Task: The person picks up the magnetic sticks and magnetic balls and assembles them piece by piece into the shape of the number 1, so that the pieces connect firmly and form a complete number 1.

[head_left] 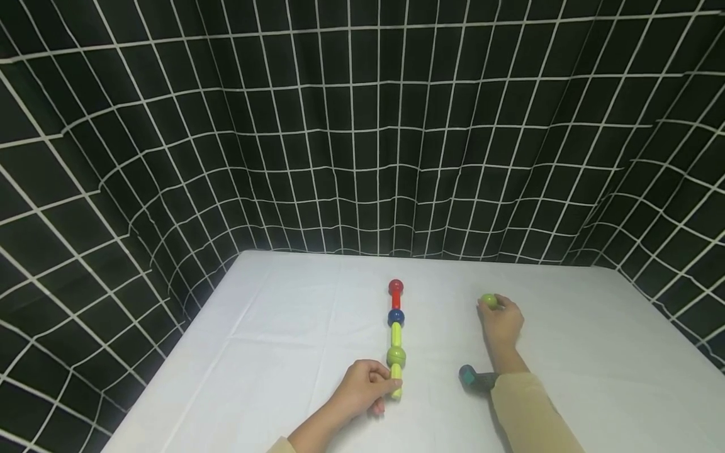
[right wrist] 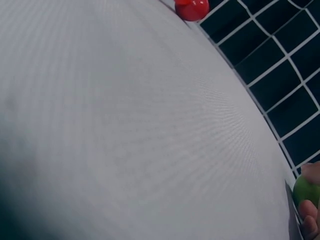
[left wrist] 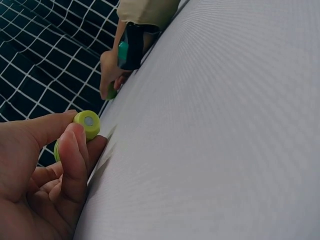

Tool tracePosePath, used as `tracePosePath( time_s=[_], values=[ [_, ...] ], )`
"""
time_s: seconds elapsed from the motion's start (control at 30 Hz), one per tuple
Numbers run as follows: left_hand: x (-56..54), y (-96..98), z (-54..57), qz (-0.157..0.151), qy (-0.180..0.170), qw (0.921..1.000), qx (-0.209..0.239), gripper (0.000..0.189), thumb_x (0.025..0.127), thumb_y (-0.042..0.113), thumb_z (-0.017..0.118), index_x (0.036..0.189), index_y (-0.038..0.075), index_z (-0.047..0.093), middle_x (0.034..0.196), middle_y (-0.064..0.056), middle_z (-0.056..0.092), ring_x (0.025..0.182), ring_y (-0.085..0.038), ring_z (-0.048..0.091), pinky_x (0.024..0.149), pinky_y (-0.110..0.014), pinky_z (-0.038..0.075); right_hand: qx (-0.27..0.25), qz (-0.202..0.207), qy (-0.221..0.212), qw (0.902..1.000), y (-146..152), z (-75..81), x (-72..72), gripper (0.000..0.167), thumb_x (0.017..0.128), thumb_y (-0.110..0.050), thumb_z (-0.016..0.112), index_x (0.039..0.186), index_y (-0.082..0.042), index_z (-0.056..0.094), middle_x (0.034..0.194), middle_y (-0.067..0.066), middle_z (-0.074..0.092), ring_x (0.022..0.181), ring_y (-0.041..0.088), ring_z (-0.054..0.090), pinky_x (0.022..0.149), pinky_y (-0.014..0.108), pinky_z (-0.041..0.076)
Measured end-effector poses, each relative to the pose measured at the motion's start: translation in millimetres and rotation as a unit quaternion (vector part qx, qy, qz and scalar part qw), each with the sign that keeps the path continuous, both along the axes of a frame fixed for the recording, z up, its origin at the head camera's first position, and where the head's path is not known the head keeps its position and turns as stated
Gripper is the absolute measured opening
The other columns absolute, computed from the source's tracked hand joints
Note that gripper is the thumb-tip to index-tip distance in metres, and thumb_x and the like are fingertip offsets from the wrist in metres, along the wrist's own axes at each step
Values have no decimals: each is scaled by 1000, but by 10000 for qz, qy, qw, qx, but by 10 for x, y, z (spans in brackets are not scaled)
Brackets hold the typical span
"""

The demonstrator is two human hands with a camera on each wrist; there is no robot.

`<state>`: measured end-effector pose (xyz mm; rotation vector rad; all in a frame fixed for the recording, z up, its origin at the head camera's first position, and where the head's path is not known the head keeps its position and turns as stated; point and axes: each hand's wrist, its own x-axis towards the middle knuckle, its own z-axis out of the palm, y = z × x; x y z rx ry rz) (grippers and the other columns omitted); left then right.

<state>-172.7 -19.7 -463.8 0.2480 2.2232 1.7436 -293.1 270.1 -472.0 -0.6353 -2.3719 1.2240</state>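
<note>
A straight chain of magnetic toy pieces lies on the white table. From the far end it has a red ball (head_left: 396, 287), a red rod (head_left: 396, 300), a blue ball (head_left: 396, 316), a yellow-green rod (head_left: 396, 334), a green ball (head_left: 396, 356) and a second yellow-green rod (head_left: 396, 372). My left hand (head_left: 361, 388) pinches that nearest rod between thumb and fingers. In the left wrist view, the rod's end (left wrist: 88, 121) shows a round metal disc. Right of the chain, my right hand (head_left: 503, 324) holds a separate green ball (head_left: 489, 300) close to the tabletop.
The white-covered table (head_left: 283, 314) has a black curtain (head_left: 374, 145) with a white grid behind it and at its sides. A dark wrist camera (head_left: 469, 376) juts leftward from the right sleeve, between that arm and the chain.
</note>
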Motion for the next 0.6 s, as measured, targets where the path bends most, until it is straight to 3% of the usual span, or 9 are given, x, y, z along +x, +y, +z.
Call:
tracePosePath(
  time_s=[0.2, 0.6],
  values=[
    [-5, -8, -2, -5, 3, 10000, -26, 27, 80, 22, 71, 92, -1, 63, 55, 4, 54, 37, -2, 46, 38, -12, 38, 117, 70, 75, 9999, -4, -33, -8, 50, 90, -23, 58, 128, 7, 47, 126, 30, 50, 118, 43, 48, 99, 52, 40],
    [-1, -4, -9, 19, 22, 10000, 21, 26, 80, 21, 72, 92, -1, 63, 55, 4, 55, 38, -3, 47, 38, -13, 38, 338, 359, 91, 9987, -50, -18, 128, 46, 91, -22, 56, 125, 7, 48, 120, 32, 54, 111, 44, 52, 97, 55, 40]
  ],
)
